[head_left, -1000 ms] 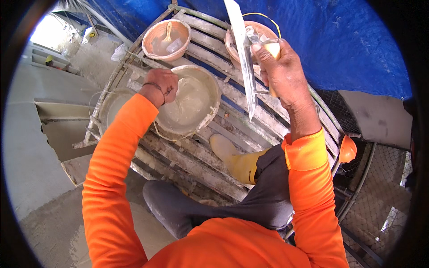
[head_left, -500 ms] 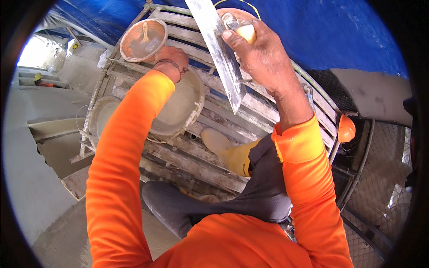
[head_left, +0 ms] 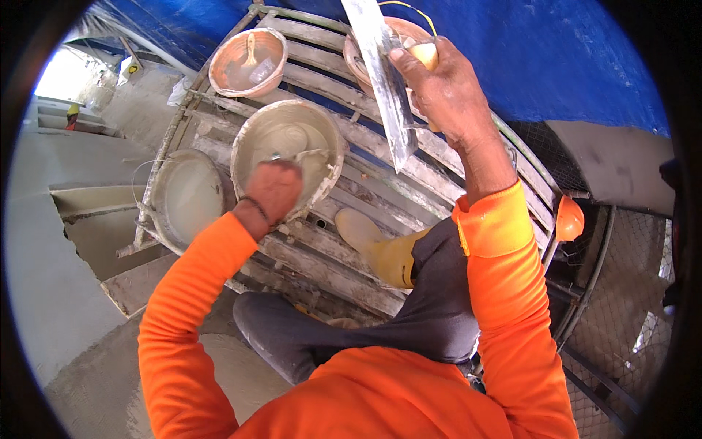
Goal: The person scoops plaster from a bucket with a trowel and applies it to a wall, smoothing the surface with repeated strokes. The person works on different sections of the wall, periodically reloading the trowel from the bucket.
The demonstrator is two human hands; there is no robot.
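Note:
My right hand (head_left: 455,91) is closed around the pale handle (head_left: 424,55) of a long steel finishing trowel (head_left: 380,69). Its flat blade is tilted nearly edge-up and smeared with grey, one pointed end towards me. My left hand (head_left: 274,186), a little blurred, is closed over the near part of a large mixing bucket (head_left: 241,146) holding wet grey-beige plaster (head_left: 285,139). A small shiny bit shows at its fingers, and a plaster-coated strip (head_left: 313,153) lies just beyond. What that hand grips is hidden.
The buckets stand on a slatted platform (head_left: 365,194). An orange bucket (head_left: 219,69) holds a brush (head_left: 251,47); another bucket (head_left: 156,197) is at left. Behind the trowel sits an orange tub (head_left: 401,28). Blue sheeting (head_left: 548,58) hangs beyond; an orange hard hat (head_left: 569,219) is at right.
My left hand has come back towards me from the rim of the orange bucket and down over the plaster bucket. The right hand and trowel have shifted slightly right in view.

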